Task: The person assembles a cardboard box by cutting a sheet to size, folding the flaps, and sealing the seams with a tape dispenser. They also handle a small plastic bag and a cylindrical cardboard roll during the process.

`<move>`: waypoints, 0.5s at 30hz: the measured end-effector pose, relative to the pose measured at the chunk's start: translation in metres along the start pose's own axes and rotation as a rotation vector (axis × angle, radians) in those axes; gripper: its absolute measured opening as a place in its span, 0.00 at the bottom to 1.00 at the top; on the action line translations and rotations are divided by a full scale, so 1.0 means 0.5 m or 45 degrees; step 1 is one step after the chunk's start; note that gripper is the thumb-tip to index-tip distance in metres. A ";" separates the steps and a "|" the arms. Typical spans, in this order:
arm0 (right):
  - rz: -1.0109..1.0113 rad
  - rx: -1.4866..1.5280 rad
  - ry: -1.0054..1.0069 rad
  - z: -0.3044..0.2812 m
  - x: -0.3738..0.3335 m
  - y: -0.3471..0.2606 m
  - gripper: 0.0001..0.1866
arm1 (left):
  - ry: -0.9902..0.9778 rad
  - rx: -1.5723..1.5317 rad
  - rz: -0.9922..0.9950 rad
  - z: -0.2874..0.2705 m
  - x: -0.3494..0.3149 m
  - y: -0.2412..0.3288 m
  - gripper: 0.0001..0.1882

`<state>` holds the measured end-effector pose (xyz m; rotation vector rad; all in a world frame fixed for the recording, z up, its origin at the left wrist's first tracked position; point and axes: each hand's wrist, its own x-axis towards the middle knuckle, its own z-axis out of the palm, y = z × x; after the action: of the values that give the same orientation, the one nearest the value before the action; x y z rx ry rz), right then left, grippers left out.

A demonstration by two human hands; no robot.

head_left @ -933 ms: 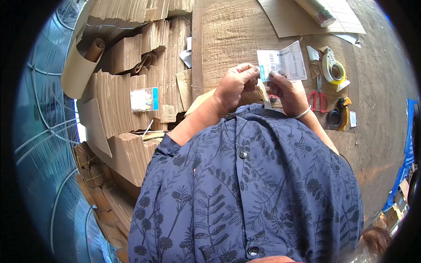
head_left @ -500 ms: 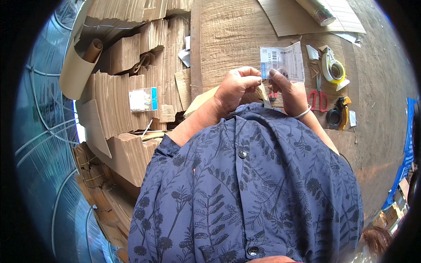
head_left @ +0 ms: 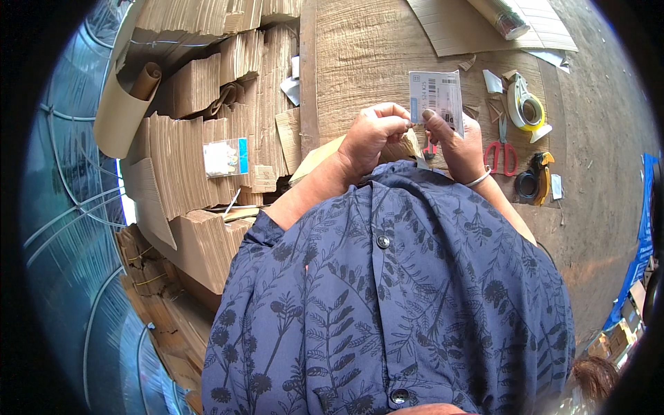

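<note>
My right hand grips a white printed shipping label between thumb and fingers, a pale bracelet at the wrist. The label stands up over the wooden table with its printed side showing. My left hand is closed, thumb and forefinger pinched at the label's lower left corner. Whatever sits in that pinch is too small to make out. Below the hands, against my dark patterned shirt, lies a crumpled tan paper or card piece. A small red handle shows between my hands.
Red-handled scissors lie right of my right hand. Beside them are a clear tape dispenser and a yellow-black one. Cardboard stacks fill the left, with a clear packet on top. A cardboard sheet lies at the far right.
The label's right side has drawn in, so it looks narrower and tilts more in my right hand. My left hand has barely moved.
</note>
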<state>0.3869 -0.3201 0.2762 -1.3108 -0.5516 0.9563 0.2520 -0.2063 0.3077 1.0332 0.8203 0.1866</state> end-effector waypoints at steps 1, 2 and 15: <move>0.018 -0.005 -0.003 0.000 0.000 -0.002 0.13 | -0.010 -0.011 0.001 0.000 0.001 -0.001 0.04; 0.036 -0.009 -0.006 0.000 0.000 -0.006 0.13 | -0.020 -0.022 0.003 -0.002 0.002 -0.004 0.04; 0.502 0.659 -0.112 -0.006 0.012 0.007 0.11 | -0.075 -0.126 0.094 0.004 0.002 -0.013 0.04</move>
<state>0.3917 -0.3168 0.2710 -0.9214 -0.0885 1.3783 0.2525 -0.2104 0.3023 0.9718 0.7129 0.2559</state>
